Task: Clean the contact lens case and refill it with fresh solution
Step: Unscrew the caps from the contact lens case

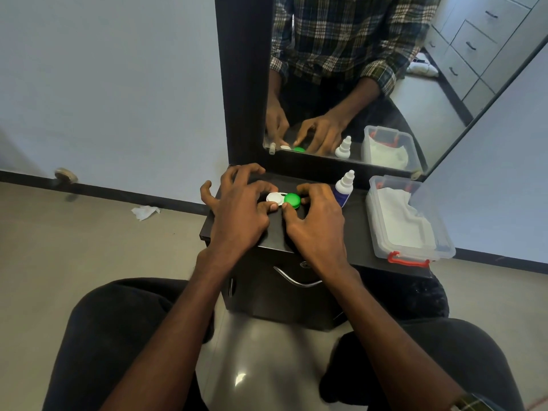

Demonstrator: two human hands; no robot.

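Far left on the floor, a crumpled tissue (145, 212) lies near the wall, well apart from the work. Moving in, the left hand (237, 215) rests on the dark cabinet top (355, 241), its outer fingers splayed and arched, while its thumb and a finger pinch the white side of the lens case (283, 200). The case lies flat on the cabinet between the two hands, its long axis running left to right: white cap (274, 198) on the left, green cap (292, 200) on the right. The right hand (317, 221) meets it from the other side, thumb and forefinger pinching the green cap, the rest of the fingers loosely curled behind.

So each hand is closest to its own end of the case, and the green cap sits just ahead of the right thumb. By my reading the next move is a twist of that cap with the left hand steadying the body (whether it is being loosened or tightened cannot be told).

Just right of the right hand stands the solution bottle (344, 188), white with a blue label and its nozzle cap on; any lettering is too small to read. Farther right sits a clear plastic box (444, 244) with red clasps, holding white tissues. No brand or writing is legible anywhere.
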